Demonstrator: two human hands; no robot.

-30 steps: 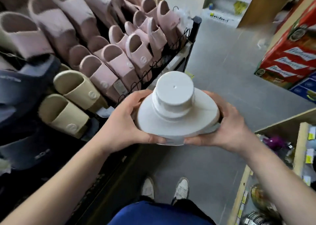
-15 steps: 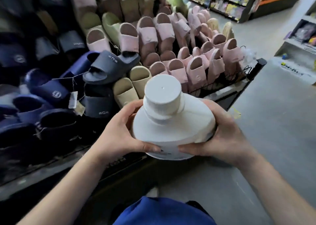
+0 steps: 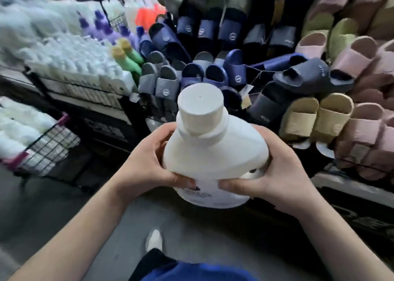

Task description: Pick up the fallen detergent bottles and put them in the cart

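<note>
Above a white shoe [image 3: 154,240] on the grey floor [image 3: 64,212], the left hand [image 3: 147,166] and right hand [image 3: 276,175] hold the white detergent bottle [image 3: 213,150] upright between them, fingers curled round its sides. Beyond stand racks of slippers [image 3: 234,71]. Farther left, a wire cart [image 3: 53,145] holds blurred white bottles.

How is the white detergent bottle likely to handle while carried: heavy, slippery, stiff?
Probably heavy for its size: both the left hand and the right hand grip the white detergent bottle. Its walls seem stiff, showing no dent where gripped. The smooth plastic may be slippery, though the handle near the right hand should help.
</note>
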